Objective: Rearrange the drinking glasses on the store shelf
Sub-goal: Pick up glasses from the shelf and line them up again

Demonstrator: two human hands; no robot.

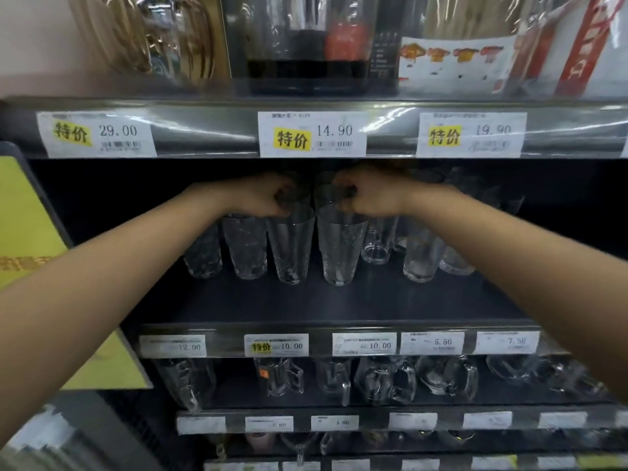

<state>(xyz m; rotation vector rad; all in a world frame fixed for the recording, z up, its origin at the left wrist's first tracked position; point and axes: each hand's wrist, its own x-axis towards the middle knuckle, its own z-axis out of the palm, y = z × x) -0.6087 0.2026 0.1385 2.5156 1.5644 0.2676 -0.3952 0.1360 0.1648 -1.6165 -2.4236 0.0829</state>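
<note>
Two tall clear drinking glasses stand side by side in the middle of the dark shelf (339, 300). My left hand (261, 195) grips the rim of the left glass (290, 246). My right hand (370, 193) grips the rim of the right glass (341, 246). The bases of both glasses look to be at shelf level; contact is unclear. Textured tumblers (244, 249) stand to the left of them. Several smaller clear glasses (421, 253) stand to the right. The glass rims are partly hidden by my fingers.
The front strip of the shelf is bare. Price labels (311, 134) line the shelf edge above my hands. Glass mugs with handles (384, 379) fill the shelf below. Boxed goods (306, 39) sit on the top shelf. A yellow sign (23, 215) stands at the left.
</note>
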